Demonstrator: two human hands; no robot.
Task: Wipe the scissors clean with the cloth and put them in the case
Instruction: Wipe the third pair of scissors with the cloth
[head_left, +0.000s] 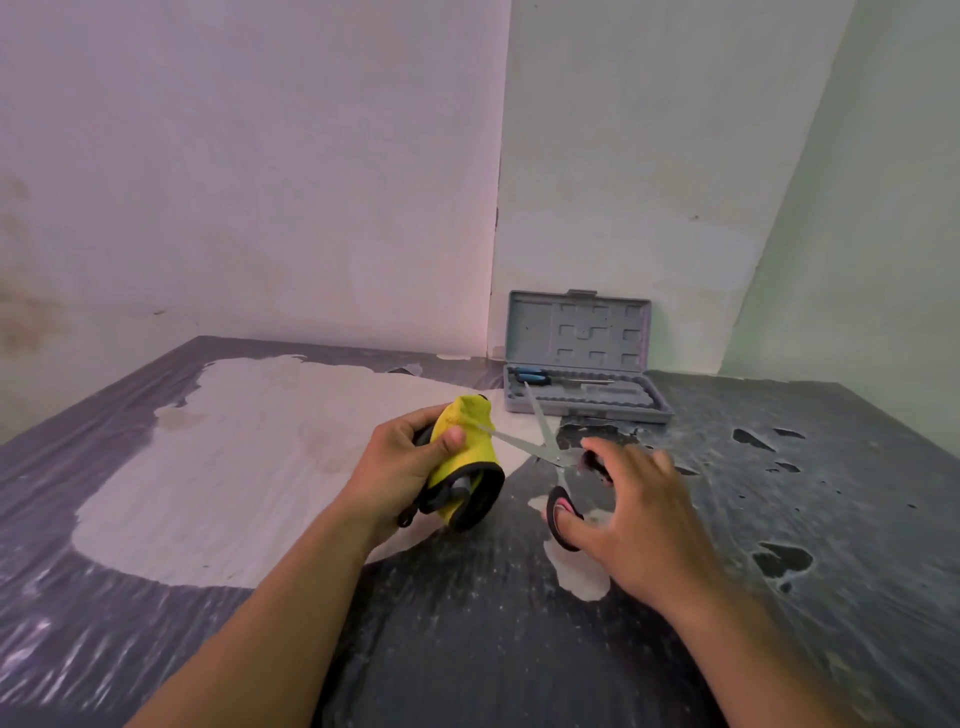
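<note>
Steel scissors (545, 441) beside case (582, 364) edge

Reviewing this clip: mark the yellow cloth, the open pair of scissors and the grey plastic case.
yellow cloth with black trim (470, 441): head view, on the yellow fabric beside the thumb.
steel scissors with pink and black handles (544, 435): head view, on the upper blade.
grey plastic case, lid open (577, 328): head view, on the lid's inside.

table (156, 519): dark covering, peeled pale patches | blue-handled screwdriver (535, 376) | walls (260, 182): stained
</note>
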